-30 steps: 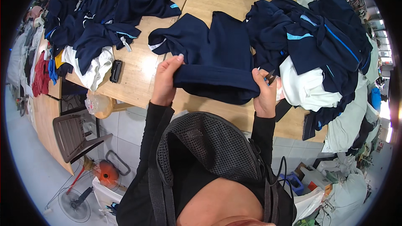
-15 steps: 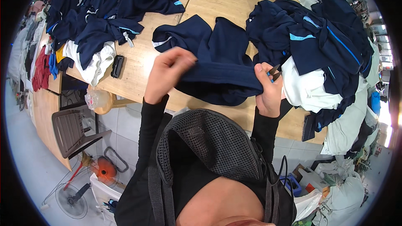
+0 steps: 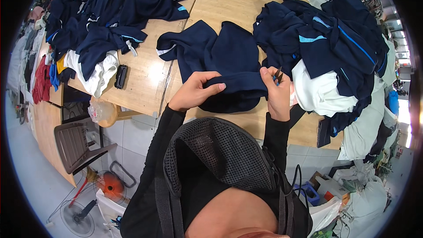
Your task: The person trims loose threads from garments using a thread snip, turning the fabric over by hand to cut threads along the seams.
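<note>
A navy garment [image 3: 235,57] lies on the wooden table in front of me, its near edge raised as a wide band with the dark opening below it. My left hand [image 3: 196,91] grips this band at its left end, thumb on top. At the other end my right hand [image 3: 276,92] pinches the same band between thumb and fingers. Tucked in that hand is a small pair of thread snips [image 3: 278,76], dark blades pointing up; the rest is hidden by the fingers. One part of the garment folds out to the left and shows a white strip [image 3: 165,51].
Navy clothes with light blue trim [image 3: 352,39] are heaped at right over a white cloth [image 3: 319,92]. Another navy pile [image 3: 128,0] covers the far left. A black oblong object [image 3: 121,76] lies near the table's front edge. A plastic chair [image 3: 77,145] and fans [image 3: 110,185] stand lower left.
My left hand has come down onto the band and now grips it; it was blurred above the cloth before. The band between my hands is shorter, and the right hand stays on it.
</note>
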`<state>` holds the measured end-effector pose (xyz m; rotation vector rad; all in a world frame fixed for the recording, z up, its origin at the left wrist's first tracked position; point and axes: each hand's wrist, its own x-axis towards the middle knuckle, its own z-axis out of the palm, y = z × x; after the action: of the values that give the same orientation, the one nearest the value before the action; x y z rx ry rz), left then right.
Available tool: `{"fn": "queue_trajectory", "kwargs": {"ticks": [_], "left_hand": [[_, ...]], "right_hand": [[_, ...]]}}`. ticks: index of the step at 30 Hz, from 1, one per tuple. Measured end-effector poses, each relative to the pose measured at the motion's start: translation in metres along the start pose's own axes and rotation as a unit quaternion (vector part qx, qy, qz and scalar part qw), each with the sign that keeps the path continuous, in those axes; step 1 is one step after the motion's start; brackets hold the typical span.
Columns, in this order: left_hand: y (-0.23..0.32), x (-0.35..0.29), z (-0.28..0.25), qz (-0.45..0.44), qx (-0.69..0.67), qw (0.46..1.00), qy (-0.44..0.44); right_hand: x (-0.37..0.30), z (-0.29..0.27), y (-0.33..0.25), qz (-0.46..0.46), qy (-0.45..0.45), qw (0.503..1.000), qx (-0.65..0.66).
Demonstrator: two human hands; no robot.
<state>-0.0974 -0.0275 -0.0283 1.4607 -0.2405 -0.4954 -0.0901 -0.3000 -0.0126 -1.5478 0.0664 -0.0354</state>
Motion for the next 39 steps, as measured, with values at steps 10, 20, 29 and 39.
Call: {"fn": "queue_trajectory", "kwargs": {"ticks": [10,20,29,39], "left_hand": [[0.019,0.009,0.018,0.077,0.136,0.986,0.057],[-0.004,0.015,0.034,0.057,0.074,0.99,0.102],[-0.003,0.024,0.026,0.045,0.08,0.993,0.08],[-0.006,0.015,0.025,0.037,0.055,0.995,0.078]], "right_hand": [[-0.021,0.034,-0.032,-0.247,0.033,0.939,-0.236],[-0.035,0.043,0.014,-0.294,0.032,0.893,-0.339],[-0.034,0.037,0.003,-0.194,0.016,0.943,-0.269],[-0.029,0.046,0.01,-0.227,0.006,0.946,-0.232]]}}
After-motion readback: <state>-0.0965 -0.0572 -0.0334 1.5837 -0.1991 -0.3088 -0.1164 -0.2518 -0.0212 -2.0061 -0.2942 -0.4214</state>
